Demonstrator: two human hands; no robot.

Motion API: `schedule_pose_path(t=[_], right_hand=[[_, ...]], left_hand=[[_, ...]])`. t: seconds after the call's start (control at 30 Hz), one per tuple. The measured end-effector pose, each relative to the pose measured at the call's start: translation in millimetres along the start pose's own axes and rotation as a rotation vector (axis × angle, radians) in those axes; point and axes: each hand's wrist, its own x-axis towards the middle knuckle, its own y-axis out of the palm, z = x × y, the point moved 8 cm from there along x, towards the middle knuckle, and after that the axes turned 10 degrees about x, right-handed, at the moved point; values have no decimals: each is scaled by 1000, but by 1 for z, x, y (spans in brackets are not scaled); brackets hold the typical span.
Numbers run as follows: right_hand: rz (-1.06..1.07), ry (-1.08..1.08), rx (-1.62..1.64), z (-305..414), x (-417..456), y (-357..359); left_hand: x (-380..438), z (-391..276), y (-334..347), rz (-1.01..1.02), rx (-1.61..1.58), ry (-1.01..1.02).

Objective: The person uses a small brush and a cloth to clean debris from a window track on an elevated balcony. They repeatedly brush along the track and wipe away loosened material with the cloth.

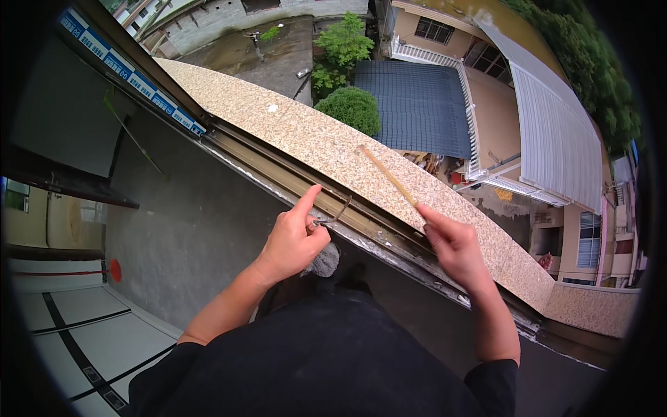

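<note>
My left hand (297,242) is above the inner edge of the window track (276,164), its index finger extended over the metal channel. Between its thumb and other fingers it grips a thin metal hook (342,209), whose curved end lies over the track. My right hand (453,242) holds one end of a slender wooden stick (388,174) above the outer sill. The stick's far end reaches over the speckled stone sill (323,138), and I cannot tell whether it touches. Small bits of debris lie in the track near my right hand.
A dark window frame with blue-and-white protective tape (125,70) stands at the left end of the track. Beyond the stone sill is a drop to yards and roofs. A grey rounded object (324,261) shows below my left hand. Indoors, a green stick (140,143) slants over the floor.
</note>
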Motion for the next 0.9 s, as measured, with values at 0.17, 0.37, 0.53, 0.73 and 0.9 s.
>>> schedule_pose_path(t=[0.17, 0.37, 0.53, 0.73, 0.9], right_hand=[[215, 33, -297, 27, -12, -32], [355, -16, -888, 71, -31, -58], [490, 39, -1003, 69, -34, -61], [603, 35, -905, 54, -16, -47], [659, 54, -886, 51, -10, -45]], left_hand=[[16, -9, -4, 136, 200, -18], [30, -9, -6, 221, 345, 33], [37, -12, -3, 310, 427, -13], [43, -15, 0, 384, 451, -6], [44, -17, 3, 431, 418, -92]])
